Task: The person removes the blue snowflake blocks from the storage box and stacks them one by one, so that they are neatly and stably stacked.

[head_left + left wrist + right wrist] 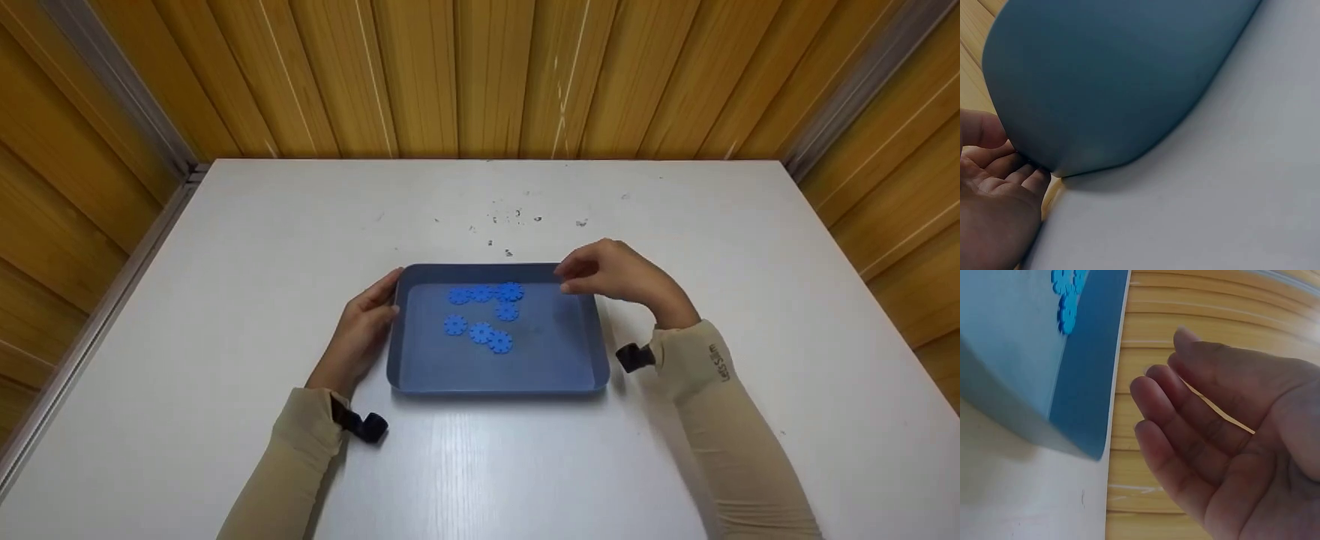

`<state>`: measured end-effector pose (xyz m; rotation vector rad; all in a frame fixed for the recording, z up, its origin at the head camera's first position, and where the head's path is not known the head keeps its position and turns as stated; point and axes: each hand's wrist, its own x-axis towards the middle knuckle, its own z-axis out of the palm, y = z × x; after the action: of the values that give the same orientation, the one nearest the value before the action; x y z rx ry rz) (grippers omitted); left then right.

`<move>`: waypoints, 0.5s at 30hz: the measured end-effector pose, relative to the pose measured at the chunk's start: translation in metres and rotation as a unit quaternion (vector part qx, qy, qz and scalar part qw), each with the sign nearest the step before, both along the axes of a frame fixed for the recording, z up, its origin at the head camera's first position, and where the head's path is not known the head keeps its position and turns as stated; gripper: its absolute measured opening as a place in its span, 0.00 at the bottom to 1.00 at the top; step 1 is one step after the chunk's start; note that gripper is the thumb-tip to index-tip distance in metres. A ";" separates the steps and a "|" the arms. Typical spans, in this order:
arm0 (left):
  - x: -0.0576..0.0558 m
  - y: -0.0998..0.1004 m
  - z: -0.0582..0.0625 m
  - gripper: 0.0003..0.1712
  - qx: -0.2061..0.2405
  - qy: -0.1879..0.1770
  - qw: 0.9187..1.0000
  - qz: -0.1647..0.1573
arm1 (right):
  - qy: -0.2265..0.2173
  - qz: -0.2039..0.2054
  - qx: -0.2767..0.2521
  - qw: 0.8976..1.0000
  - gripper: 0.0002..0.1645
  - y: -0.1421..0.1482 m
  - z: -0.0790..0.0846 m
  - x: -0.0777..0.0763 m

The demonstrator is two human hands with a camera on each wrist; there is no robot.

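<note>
Head view, from left: wood-look panels [67, 150] line a white surface [187, 315], wrapping past 12 o'clock. A tan left sleeve [277, 465], with a black device [373, 427] at its cuff, reaches in from 8 o'clock of a blue-gray tray [551, 360] resting near the middle of the surface. The person's left hand [360, 322] grips the tray's rim around 10 o'clock, thumb and fingers pinching the edge. Inside the tray lie blue notched discs [481, 293]: a close-set row from 10 o'clock to just past 12, one more just below the row's right end, and three others running from 9 o'clock to just below center, two of them overlapping. At 2 o'clock, the right hand [619, 274] hovers above the far corner, its fingers loosely bent, thumb apart from forefinger. A matching right sleeve [735, 427] extends toward 4 o'clock.
</note>
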<state>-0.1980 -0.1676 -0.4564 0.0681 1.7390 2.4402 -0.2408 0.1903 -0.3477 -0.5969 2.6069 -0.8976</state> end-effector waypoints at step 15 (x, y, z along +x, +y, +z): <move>0.000 0.000 -0.001 0.36 0.007 0.008 1.000 -0.005 | -0.023 0.091 0.012 0.996 0.16 -0.042 -0.008 0.001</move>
<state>-0.1984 -0.1679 -0.4577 0.0981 1.7247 2.4505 -0.2402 0.1482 -0.3562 -0.7828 2.4726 -0.8106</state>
